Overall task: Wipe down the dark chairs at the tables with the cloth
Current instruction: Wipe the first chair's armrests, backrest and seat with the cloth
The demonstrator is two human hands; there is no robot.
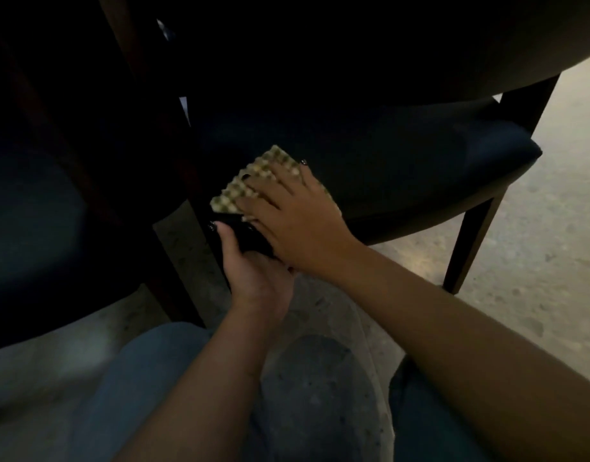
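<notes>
At the far left, a second dark chair (37,208) shows its rounded seat, well apart from the cloth (253,181) and almost lost in shadow. A dark wooden leg (173,248) stands between it and the chair (387,155) being wiped, running down to the floor (537,228).

The cloth, a pale waffle-textured piece, lies on the front left corner of that chair's dark seat, its left edge reaching the corner above the leg.

Just below and left of the cloth, the left hand (250,271) grips the front edge of the seat at that corner, its thumb up along the left side and its fingers curled under the dark edge. The fingertips themselves are hidden under the seat.

Directly on the cloth, the right hand (297,215) lies flat with fingers spread and fairly straight, pressing the cloth down onto the seat. It covers the cloth's right part, so only the left and upper parts of the cloth show past the fingers. The heel of this hand overlaps the left hand's knuckles.

Right of the cloth, the seat stretches away to its rounded right corner, with the chair's curved back above it and 2 slim dark legs below it on the pale speckled floor.

Below the cloth, at the bottom, the person's knees in blue jeans (147,378) frame a patch of floor.
</notes>
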